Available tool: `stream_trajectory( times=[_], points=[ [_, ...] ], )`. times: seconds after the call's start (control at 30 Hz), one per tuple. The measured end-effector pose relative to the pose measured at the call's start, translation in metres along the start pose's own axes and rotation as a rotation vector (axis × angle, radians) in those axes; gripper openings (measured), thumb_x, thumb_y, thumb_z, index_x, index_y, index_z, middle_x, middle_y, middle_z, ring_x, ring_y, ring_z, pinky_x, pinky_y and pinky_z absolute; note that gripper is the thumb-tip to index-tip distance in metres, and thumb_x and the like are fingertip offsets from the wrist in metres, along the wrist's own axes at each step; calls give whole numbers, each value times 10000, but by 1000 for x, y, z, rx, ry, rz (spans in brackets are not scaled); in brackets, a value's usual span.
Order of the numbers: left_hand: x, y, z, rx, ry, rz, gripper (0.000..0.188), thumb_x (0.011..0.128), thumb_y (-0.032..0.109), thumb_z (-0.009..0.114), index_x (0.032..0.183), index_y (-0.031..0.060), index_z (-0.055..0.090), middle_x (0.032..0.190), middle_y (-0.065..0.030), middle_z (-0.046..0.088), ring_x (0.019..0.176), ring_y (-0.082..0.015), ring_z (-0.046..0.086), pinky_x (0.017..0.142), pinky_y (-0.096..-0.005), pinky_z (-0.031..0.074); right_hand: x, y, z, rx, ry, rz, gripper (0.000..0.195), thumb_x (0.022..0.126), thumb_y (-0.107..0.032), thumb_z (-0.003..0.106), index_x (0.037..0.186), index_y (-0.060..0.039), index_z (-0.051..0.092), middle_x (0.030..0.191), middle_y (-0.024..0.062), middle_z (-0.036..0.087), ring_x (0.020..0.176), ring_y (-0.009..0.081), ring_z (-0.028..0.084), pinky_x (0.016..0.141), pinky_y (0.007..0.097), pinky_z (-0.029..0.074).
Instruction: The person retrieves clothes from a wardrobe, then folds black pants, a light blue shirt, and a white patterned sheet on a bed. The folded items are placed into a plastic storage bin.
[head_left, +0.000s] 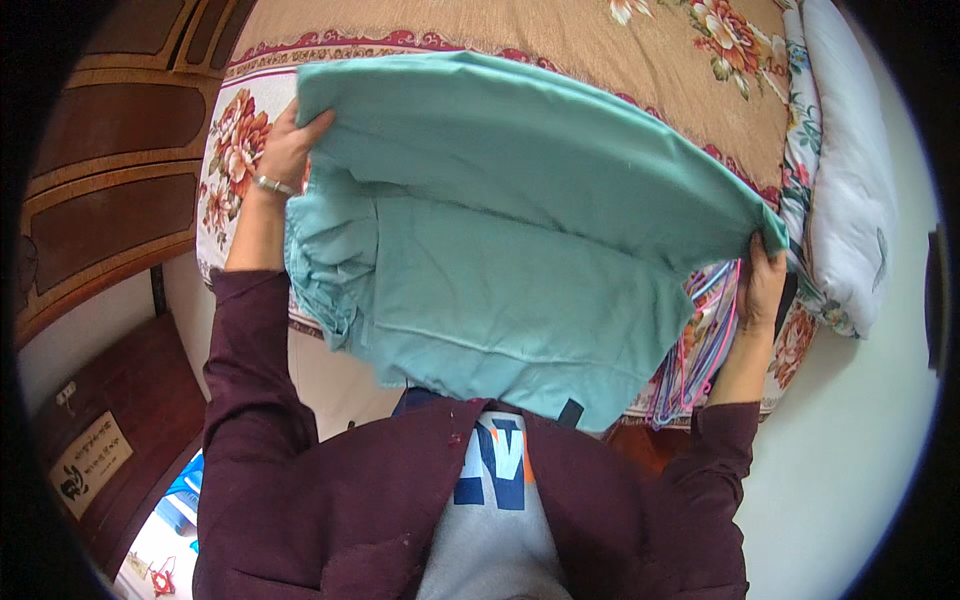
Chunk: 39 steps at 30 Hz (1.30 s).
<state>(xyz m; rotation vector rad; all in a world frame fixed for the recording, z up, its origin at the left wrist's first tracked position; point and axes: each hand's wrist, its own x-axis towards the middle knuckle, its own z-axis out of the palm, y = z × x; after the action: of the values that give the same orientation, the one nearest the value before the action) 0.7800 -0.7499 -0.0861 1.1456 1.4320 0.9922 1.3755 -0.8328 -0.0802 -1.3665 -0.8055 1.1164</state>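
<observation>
A pale green piece of cloth, seemingly a garment (517, 262), is spread between my two hands above the edge of a bed. My left hand (289, 146) grips its upper left corner, thumb on top. At the far right, my right hand (763, 289) pinches the opposite corner. The upper part is doubled over along a long fold. Gathered, crumpled fabric bunches on its left side below my left hand. A small black tab (571, 412) sits at the lower edge, close to my body.
The bed wears a brown floral bedspread (540, 30). Several plastic hangers (694, 352) lie on its near right edge beside my right forearm. A white pillow (847, 172) rests by the right wall. Wooden cabinets (112, 127) stand left, with a dark red wooden panel (127, 375) below.
</observation>
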Motion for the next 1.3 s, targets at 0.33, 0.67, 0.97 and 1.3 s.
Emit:
stream_trajectory(
  times=[0.33,0.67,0.97,1.3],
  points=[
    [-226,-48,-54,561,-363,33,313,687,-63,606,973,63,601,952,-77,602,920,-219,557,836,-303,442,-258,34,-88,-1069,-300,-134,490,587,178,420,1024,-13,530,1020,117,565,1005,258,533,929,333,382],
    [-277,-89,36,1282,-376,391,310,682,26,516,970,122,575,1092,-48,550,1038,-218,511,900,-434,357,-300,87,-76,-1480,-485,-200,191,621,16,533,783,-78,568,868,103,571,878,297,524,761,404,423],
    [-320,-131,95,1438,-475,319,458,709,81,554,1147,205,506,1061,-61,512,987,-230,500,881,-419,334,-200,114,53,-1183,-181,-381,291,789,-127,580,1052,-12,532,1021,184,550,981,341,506,838,410,419],
    [-273,-119,113,579,-210,76,292,745,6,544,1026,78,567,981,-84,571,906,-258,551,761,-367,444,-133,135,122,-413,-391,248,552,760,-239,661,1225,-5,479,1189,164,550,1069,256,540,897,326,417]
  ],
)
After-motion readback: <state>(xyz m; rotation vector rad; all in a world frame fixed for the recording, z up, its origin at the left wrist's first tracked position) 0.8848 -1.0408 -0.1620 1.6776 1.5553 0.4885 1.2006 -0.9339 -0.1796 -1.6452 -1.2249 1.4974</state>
